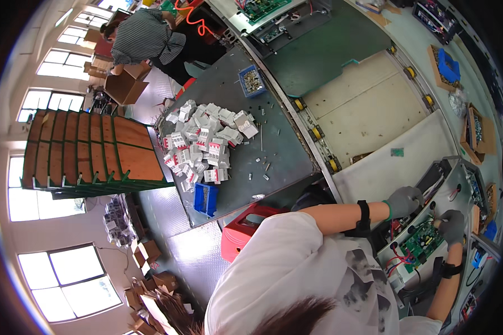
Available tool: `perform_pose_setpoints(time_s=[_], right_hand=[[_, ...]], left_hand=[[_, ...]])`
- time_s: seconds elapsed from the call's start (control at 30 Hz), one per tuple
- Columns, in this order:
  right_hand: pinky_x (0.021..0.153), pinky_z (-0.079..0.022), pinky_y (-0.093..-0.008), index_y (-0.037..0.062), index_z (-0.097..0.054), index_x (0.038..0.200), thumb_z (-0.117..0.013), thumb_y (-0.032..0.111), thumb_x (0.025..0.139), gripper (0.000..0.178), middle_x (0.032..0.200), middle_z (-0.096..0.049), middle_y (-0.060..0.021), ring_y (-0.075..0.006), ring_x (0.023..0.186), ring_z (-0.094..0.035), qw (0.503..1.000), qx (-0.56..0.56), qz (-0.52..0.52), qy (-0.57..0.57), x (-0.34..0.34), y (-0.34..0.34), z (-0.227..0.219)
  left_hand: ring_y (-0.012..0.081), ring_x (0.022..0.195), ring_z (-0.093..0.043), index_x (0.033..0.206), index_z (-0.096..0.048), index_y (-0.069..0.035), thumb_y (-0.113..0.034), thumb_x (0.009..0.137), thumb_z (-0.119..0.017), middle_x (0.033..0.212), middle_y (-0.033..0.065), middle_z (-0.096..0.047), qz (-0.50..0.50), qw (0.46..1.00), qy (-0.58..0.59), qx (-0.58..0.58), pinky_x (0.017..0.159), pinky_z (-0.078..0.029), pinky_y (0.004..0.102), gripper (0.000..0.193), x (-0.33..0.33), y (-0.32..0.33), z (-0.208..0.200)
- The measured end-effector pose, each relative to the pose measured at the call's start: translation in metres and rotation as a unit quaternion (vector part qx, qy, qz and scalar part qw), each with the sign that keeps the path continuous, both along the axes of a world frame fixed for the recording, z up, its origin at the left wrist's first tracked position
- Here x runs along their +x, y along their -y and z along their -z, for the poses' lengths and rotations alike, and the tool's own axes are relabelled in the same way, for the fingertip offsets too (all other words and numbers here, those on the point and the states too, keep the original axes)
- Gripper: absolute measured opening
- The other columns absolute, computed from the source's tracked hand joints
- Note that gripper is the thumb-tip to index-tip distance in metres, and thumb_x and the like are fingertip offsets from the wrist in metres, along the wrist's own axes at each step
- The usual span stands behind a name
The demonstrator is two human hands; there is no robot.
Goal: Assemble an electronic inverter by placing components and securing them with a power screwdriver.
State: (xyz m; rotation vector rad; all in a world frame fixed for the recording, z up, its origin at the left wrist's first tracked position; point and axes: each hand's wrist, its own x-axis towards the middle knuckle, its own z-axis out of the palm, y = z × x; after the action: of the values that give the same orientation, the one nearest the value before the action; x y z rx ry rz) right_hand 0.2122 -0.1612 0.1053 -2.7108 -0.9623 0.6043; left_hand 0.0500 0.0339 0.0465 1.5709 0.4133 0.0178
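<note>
Both my hands wear grey gloves and reach over an open metal chassis (399,282) at the lower right. Inside it lies a green circuit board (420,241) with red and blue wires (399,259) at one end. My left hand (403,202), in a green-edged cuff, is at the chassis's far left edge with its fingers curled. At the board's right end is my right hand (451,226), fingers bent together close to the board's edge. What either hand's fingertips hold is too small or hidden to make out.
A grey table (279,151) carries a heap of white breakers (207,139), a blue bin of small parts (252,81) and another blue bin (205,199). Rollers (316,132) line the conveyor. A red stool (243,229) stands behind me. Another person (151,39) bends over at the back.
</note>
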Motion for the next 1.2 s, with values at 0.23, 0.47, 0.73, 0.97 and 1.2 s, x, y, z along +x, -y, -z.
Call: perform_pose_setpoints(time_s=[0.23,0.47,0.73,0.97,1.2], right_hand=[[0.067,-0.046,-0.0342,0.0031,-0.059,0.103,-0.077,0.013,0.056,0.051,0.088,-0.062,-0.0125,-0.0280,0.073,-0.056,0.998,0.039,-0.009,-0.038,0.008,0.012,0.000],[0.086,-0.043,-0.0413,0.0108,-0.052,0.122,-0.059,0.008,0.079,0.043,0.126,-0.050,-0.0121,-0.0342,0.105,-0.053,0.920,-0.033,-0.294,0.255,0.004,-0.034,-0.033],[0.078,-0.044,-0.0390,0.0007,-0.057,0.113,-0.056,0.008,0.083,0.030,0.103,-0.060,-0.0147,-0.0298,0.091,-0.058,0.969,0.184,-0.112,0.124,0.064,0.010,0.058],[0.076,-0.047,-0.0350,-0.0024,-0.062,0.105,-0.057,0.008,0.081,0.026,0.091,-0.064,-0.0181,-0.0276,0.083,-0.061,0.970,0.240,0.032,-0.012,0.047,-0.011,0.057],[0.071,-0.046,-0.0356,-0.0064,-0.061,0.092,-0.059,0.006,0.076,0.020,0.082,-0.063,-0.0209,-0.0334,0.077,-0.061,0.977,0.207,-0.004,0.051,0.020,-0.034,0.017]], left_hand=[[0.0313,0.086,-0.062,0.085,-0.067,-0.008,-0.014,0.072,-0.053,0.089,0.0152,-0.066,-0.017,0.999,0.033,0.019,0.078,-0.048,0.0390,0.020,-0.004,0.000,0.005],[0.0268,0.091,-0.062,0.093,-0.066,-0.004,-0.015,0.075,-0.052,0.094,0.0138,-0.066,-0.014,1.000,-0.002,-0.017,0.082,-0.048,0.0360,0.025,-0.024,-0.014,0.003],[0.0256,0.089,-0.063,0.093,-0.065,-0.003,-0.014,0.076,-0.051,0.093,0.0126,-0.067,-0.005,0.999,-0.008,-0.033,0.082,-0.048,0.0350,0.024,-0.018,-0.017,0.005],[0.0303,0.089,-0.060,0.101,-0.058,-0.004,-0.020,0.078,-0.061,0.094,0.0145,-0.062,-0.016,0.993,0.105,0.058,0.079,-0.047,0.0379,0.028,0.059,0.001,-0.006],[0.0335,0.088,-0.057,0.097,-0.058,-0.003,-0.017,0.074,-0.065,0.093,0.0167,-0.059,-0.035,0.992,0.099,0.067,0.076,-0.045,0.0401,0.027,0.099,0.024,-0.006]])
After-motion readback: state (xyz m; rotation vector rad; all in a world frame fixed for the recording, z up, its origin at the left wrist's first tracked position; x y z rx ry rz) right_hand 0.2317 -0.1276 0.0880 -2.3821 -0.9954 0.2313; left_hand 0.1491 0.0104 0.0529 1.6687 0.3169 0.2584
